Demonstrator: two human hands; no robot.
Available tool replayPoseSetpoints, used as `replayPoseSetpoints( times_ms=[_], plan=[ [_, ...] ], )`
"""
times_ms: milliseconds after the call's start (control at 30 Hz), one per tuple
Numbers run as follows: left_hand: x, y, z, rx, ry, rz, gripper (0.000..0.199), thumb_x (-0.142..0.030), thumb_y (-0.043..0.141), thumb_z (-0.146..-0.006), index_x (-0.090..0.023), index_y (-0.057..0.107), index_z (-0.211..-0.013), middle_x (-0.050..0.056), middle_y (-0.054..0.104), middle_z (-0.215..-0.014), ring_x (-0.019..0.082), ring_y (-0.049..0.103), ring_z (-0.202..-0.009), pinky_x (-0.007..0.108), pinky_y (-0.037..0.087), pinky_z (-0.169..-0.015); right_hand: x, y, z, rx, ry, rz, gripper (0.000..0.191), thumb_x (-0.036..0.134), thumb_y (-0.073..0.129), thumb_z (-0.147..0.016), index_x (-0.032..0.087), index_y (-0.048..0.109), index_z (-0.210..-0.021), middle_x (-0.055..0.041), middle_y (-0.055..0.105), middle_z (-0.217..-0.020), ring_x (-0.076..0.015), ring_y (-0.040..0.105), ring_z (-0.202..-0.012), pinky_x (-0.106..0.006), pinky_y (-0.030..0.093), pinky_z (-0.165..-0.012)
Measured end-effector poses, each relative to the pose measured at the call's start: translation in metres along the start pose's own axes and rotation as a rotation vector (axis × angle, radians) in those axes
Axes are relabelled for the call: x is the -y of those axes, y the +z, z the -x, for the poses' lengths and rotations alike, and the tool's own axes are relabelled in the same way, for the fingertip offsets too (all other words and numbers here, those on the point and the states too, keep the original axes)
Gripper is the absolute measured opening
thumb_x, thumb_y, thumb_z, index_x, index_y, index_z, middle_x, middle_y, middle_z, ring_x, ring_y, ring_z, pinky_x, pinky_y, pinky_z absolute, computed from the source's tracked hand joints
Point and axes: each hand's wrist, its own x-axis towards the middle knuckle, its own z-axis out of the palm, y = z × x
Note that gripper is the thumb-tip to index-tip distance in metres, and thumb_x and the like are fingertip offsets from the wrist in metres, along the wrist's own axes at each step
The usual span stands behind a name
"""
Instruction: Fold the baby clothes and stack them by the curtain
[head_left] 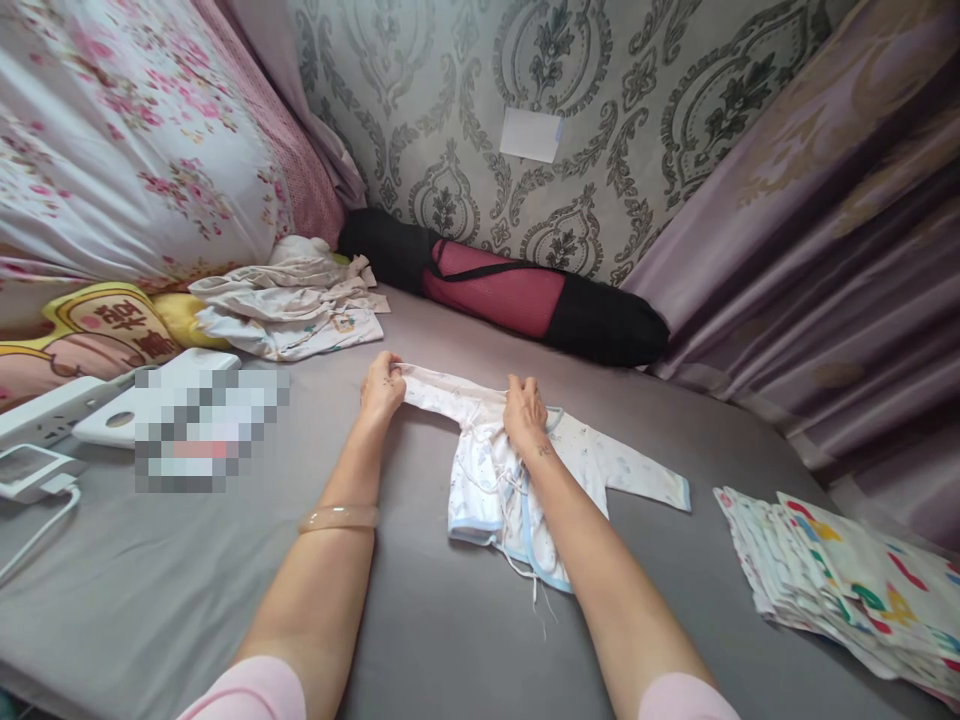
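A white baby shirt (574, 455) with pale blue trim and tie strings lies spread on the grey bed sheet (420, 620). My left hand (383, 388) pinches the cuff of its left-hand sleeve, which is stretched out straight. Near the collar, my right hand (525, 410) grips the shirt's upper edge at the shoulder; part of the neckline is hidden behind it. The other sleeve lies flat, slanting away to the right. Loose strings trail below the hem.
Folded printed clothes (847, 580) are stacked at the right. A crumpled pile of clothes (292, 300) sits at the back left. Along the wall lies a black and red bag (495, 290). A power strip (52, 410) and a white charger (34, 470) are at the left.
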Motion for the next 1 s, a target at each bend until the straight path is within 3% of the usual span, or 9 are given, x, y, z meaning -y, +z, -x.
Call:
replayPoseSetpoints(
  times_ms=[167,333,433,567,700,833,1000],
  plan=[
    [0.005,0.0,-0.006,0.005,0.021,0.113,0.019,-0.024,0.054,-0.072,-0.021,0.061,-0.09,0.002,0.061,-0.078,0.021,0.059,-0.079,0.029,0.045,-0.073,-0.009,-0.009,-0.005,0.09,-0.188,0.026,0.042,0.007,0.03,-0.095,0.021,0.062,-0.118,-0.0106,0.056,-0.126,-0.024,0.048,-0.12,-0.031,0.041,-0.091],
    [0.009,0.002,-0.008,0.052,-0.048,0.269,0.018,-0.025,0.054,-0.06,-0.022,0.053,-0.078,-0.005,0.042,-0.058,0.014,0.043,-0.056,0.024,0.032,-0.052,-0.009,-0.007,-0.009,0.064,-0.149,0.038,0.036,0.005,0.033,-0.092,0.013,0.059,-0.116,-0.0154,0.057,-0.122,-0.0256,0.052,-0.116,-0.032,0.042,-0.092],
    [0.013,0.005,-0.009,0.042,-0.063,0.265,0.021,-0.02,0.051,-0.056,-0.022,0.052,-0.076,-0.005,0.04,-0.057,0.015,0.044,-0.056,0.024,0.031,-0.052,-0.007,-0.002,-0.01,0.019,-0.093,0.016,0.034,0.006,0.033,-0.093,0.01,0.058,-0.116,-0.018,0.058,-0.12,-0.0264,0.055,-0.112,-0.033,0.042,-0.091],
    [0.018,0.008,-0.01,0.026,-0.08,0.198,0.026,-0.013,0.049,-0.053,-0.023,0.053,-0.077,-0.002,0.051,-0.065,0.019,0.054,-0.067,0.026,0.037,-0.059,-0.006,0.0,-0.011,-0.018,-0.075,0.01,0.034,0.007,0.033,-0.093,0.012,0.06,-0.113,-0.0178,0.058,-0.12,-0.027,0.055,-0.111,-0.034,0.042,-0.09],
    [0.016,0.006,-0.01,0.017,-0.046,0.089,0.027,-0.01,0.05,-0.06,-0.023,0.055,-0.083,0.002,0.06,-0.08,0.023,0.06,-0.085,0.029,0.043,-0.07,-0.003,-0.003,-0.013,-0.072,-0.169,0.046,0.036,0.001,0.036,-0.089,0.016,0.062,-0.109,-0.0144,0.059,-0.12,-0.0254,0.052,-0.111,-0.034,0.039,-0.092],
    [0.013,0.002,-0.009,0.049,0.019,-0.02,0.009,-0.025,0.056,-0.076,-0.022,0.056,-0.084,0.006,0.062,-0.086,0.026,0.061,-0.093,0.033,0.046,-0.081,0.002,-0.009,-0.011,0.008,-0.27,0.044,0.038,0.001,0.035,-0.09,0.02,0.065,-0.103,-0.01,0.063,-0.117,-0.0225,0.052,-0.112,-0.031,0.039,-0.091],
    [0.011,0.002,-0.008,0.042,0.0,-0.129,0.02,-0.035,0.046,-0.088,-0.021,0.06,-0.082,0.009,0.066,-0.087,0.027,0.063,-0.092,0.033,0.047,-0.08,0.017,-0.018,0.0,0.097,-0.149,0.039,0.035,0.012,0.038,-0.094,0.015,0.069,-0.11,-0.0146,0.064,-0.118,-0.0239,0.058,-0.111,-0.03,0.041,-0.092]
  ],
)
